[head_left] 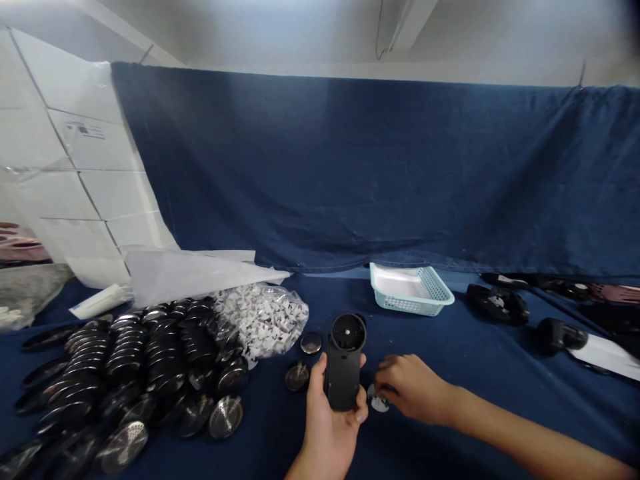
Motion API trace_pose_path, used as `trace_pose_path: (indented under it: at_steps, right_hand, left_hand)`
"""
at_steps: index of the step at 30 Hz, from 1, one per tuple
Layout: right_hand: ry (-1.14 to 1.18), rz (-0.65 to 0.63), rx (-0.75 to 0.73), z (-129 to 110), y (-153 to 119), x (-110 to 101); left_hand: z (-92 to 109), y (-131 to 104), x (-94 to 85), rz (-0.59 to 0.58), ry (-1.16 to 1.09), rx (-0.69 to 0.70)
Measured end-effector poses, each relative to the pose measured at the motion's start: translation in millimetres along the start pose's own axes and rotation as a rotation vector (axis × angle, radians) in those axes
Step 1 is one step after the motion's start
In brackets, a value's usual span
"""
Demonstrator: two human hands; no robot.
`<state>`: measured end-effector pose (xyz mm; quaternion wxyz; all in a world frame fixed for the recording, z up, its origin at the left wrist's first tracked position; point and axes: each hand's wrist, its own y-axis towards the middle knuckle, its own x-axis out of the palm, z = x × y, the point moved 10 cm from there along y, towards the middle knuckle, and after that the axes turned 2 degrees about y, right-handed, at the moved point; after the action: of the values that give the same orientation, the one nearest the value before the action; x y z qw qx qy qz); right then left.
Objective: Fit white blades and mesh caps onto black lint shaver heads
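Observation:
My left hand (330, 427) is wrapped round a black handheld device (344, 377), held upright with its round, hollow head (349, 331) at the top. A small pale spot shows in the middle of that head. To its right, my right hand (413, 387) reaches down to the table with curled fingers. Those fingers are at the edge of a small silvery round part (379, 402), which they partly cover. Two black-rimmed round caps with metal faces lie left of the device: one cap (311, 343) farther back and another cap (297, 377) nearer.
Rows of black round caps (165, 360) fill the left of the blue table. Behind them are a plastic bag of small white pieces (270, 320) and white sheeting (185, 273). A light-blue basket (410, 305) stands at the back; black device parts (497, 305) lie right.

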<state>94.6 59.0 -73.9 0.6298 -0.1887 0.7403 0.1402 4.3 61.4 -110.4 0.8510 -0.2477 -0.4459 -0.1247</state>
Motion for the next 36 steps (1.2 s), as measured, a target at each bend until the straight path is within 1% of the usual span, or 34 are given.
trace_pose_path:
  at_steps: [10,16,26,32,36]
  right_hand:
    - [0.02,-0.008,0.038,2.4,0.7,2.7]
    - [0.012,0.003,0.055,4.6,-1.1,3.6]
    - [-0.027,0.041,0.043,-2.0,-5.6,-2.2]
    - [-0.059,0.038,0.032,-1.3,-5.3,1.0]
    - [-0.098,0.018,0.01,-5.3,-3.7,2.9]
  left_hand:
    - [0.1,-2.6,0.5,0.005,-0.002,0.003]
    - [-0.6,-4.2,4.0,-0.021,0.004,0.003]
    - [-0.9,-5.1,5.7,-0.036,0.003,-0.001]
    - [0.9,-5.1,6.3,-0.03,-0.002,0.006]
    - [-1.8,-3.8,5.2,-0.033,-0.002,-0.012]
